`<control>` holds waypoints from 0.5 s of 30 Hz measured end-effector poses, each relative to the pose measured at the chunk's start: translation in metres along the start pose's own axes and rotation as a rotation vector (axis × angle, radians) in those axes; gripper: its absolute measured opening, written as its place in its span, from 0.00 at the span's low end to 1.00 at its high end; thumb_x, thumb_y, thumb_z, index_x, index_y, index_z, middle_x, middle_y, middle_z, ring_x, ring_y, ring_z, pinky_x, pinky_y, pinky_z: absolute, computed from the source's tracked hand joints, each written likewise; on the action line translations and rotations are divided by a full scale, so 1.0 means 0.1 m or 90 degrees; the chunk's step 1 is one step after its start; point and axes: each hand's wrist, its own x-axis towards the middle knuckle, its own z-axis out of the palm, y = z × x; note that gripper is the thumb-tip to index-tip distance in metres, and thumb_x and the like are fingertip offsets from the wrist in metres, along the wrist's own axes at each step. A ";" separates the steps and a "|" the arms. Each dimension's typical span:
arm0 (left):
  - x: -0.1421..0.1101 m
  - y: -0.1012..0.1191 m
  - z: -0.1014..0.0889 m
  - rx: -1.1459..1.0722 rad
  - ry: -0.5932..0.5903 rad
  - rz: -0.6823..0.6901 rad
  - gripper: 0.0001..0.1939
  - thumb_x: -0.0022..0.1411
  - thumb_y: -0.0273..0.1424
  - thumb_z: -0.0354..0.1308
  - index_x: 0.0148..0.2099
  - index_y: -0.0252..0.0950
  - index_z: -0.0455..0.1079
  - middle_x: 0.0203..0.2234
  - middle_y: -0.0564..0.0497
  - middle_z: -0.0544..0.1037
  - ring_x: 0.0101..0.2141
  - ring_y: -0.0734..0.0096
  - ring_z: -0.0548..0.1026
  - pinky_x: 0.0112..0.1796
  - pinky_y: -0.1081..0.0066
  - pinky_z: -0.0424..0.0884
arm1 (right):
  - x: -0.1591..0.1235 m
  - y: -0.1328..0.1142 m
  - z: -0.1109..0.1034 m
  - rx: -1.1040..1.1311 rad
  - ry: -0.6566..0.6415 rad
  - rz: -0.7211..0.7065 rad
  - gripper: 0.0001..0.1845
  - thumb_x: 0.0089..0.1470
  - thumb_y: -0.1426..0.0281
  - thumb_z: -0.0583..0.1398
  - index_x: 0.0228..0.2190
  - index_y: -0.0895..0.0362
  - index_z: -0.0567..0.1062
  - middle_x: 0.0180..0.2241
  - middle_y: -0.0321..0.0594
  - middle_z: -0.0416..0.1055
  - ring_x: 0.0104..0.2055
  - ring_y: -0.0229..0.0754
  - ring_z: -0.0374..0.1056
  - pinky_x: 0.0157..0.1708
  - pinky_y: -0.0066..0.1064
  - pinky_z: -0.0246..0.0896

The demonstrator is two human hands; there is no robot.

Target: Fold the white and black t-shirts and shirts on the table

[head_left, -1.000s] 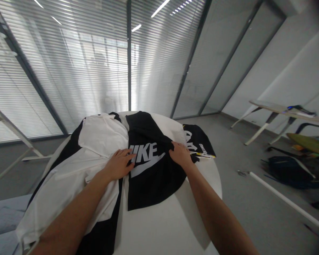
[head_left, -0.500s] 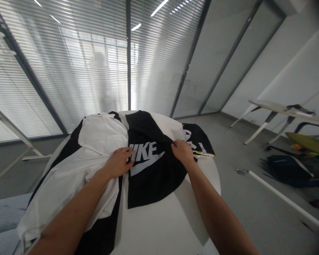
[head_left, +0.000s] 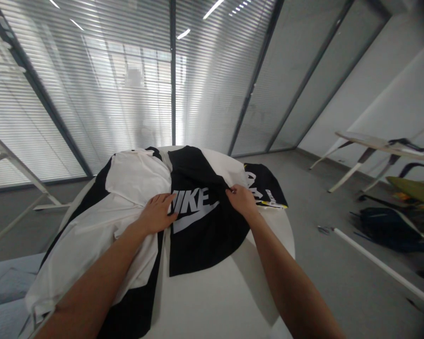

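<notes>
A black Nike shirt (head_left: 205, 245) with a grey-white logo lies on a white round table (head_left: 212, 306), its near edge spread over the tabletop. My left hand (head_left: 159, 212) rests with fingers extended on the logo's left end, where the black cloth meets a white garment (head_left: 137, 174). On the other side, my right hand (head_left: 242, 200) pinches a fold of the black cloth between thumb and fingers. The white garment is rumpled and spreads to the left, with more black cloth showing under it. Beyond my right hand sits a folded black garment (head_left: 268, 181) with white and yellow print.
Glass partitions with blinds (head_left: 127, 103) stand behind the table. To the right are a wooden-topped table (head_left: 371, 141), a dark bag (head_left: 385, 226) and a white pole (head_left: 381, 268) on the floor. A white metal frame (head_left: 17, 165) stands at left.
The view has shifted slightly. My right hand has moved a little left with the pinched cloth; my left hand stays on the logo.
</notes>
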 end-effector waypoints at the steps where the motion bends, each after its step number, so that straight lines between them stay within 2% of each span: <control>1: 0.00 0.00 0.00 0.000 -0.002 0.000 0.33 0.59 0.41 0.52 0.65 0.36 0.58 0.59 0.42 0.65 0.58 0.53 0.62 0.58 0.55 0.58 | -0.01 -0.01 -0.01 0.003 0.003 -0.007 0.16 0.58 0.59 0.53 0.37 0.55 0.76 0.36 0.45 0.77 0.41 0.46 0.72 0.39 0.32 0.58; 5: 0.01 -0.01 0.00 0.004 -0.011 0.000 0.32 0.59 0.41 0.52 0.64 0.37 0.59 0.59 0.43 0.65 0.58 0.53 0.62 0.58 0.56 0.58 | -0.06 -0.07 -0.01 0.010 0.006 -0.050 0.14 0.58 0.60 0.55 0.36 0.56 0.76 0.34 0.43 0.75 0.38 0.45 0.71 0.38 0.31 0.57; 9: 0.01 -0.01 0.00 -0.005 -0.011 0.004 0.31 0.59 0.41 0.53 0.64 0.39 0.60 0.58 0.43 0.66 0.58 0.54 0.62 0.57 0.55 0.58 | -0.14 -0.16 -0.02 0.021 0.041 -0.121 0.10 0.57 0.63 0.58 0.35 0.57 0.75 0.38 0.43 0.72 0.40 0.42 0.68 0.41 0.29 0.57; 15: 0.01 -0.02 -0.01 -0.017 -0.009 0.007 0.30 0.59 0.41 0.53 0.62 0.40 0.62 0.58 0.42 0.66 0.58 0.51 0.63 0.57 0.53 0.58 | -0.27 -0.25 -0.07 0.037 0.017 -0.182 0.07 0.57 0.65 0.58 0.37 0.56 0.71 0.39 0.41 0.69 0.41 0.41 0.67 0.42 0.29 0.57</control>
